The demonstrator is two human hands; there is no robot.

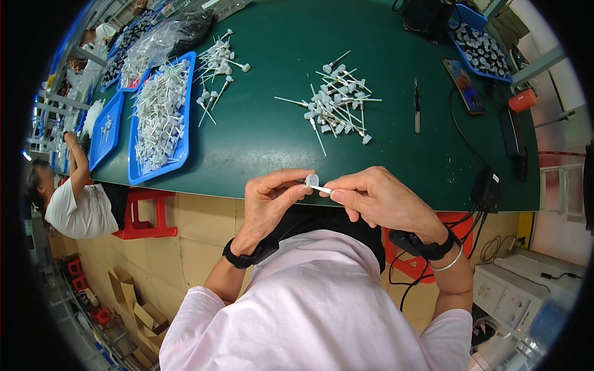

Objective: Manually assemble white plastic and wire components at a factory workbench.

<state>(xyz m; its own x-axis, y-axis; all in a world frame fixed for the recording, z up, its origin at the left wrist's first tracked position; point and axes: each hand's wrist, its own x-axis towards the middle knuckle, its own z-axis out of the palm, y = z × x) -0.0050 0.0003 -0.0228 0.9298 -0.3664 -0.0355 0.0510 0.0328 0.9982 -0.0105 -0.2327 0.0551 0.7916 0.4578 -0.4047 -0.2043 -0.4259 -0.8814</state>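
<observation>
Nozzle piece point(313, 179), translucent white, is sitting between our hands. With our left hand point(266, 196) we're pinching its head, thumb against fingers; with our right hand point(382, 195) we're gripping the thin white stem point(322, 189). We're judging it light, stiff at the head, slightly slippery, stem maybe bending; best hold: sides of head, stem near its base. Similar pieces point(334, 102) are lying loose beyond our hands on green table point(247, 154).

1. White parts point(313, 180): one held; dozens more, too overlapped to count.
2. Piles point(337, 104) on the tabletop point(247, 145): two.
3. Tweezers point(417, 114): one pair.
4. Phone point(464, 86): one.
5. Blue trays point(102, 149): at least four.
6. Wristbands point(257, 252): two.
7. Bangle point(450, 264): one.
</observation>
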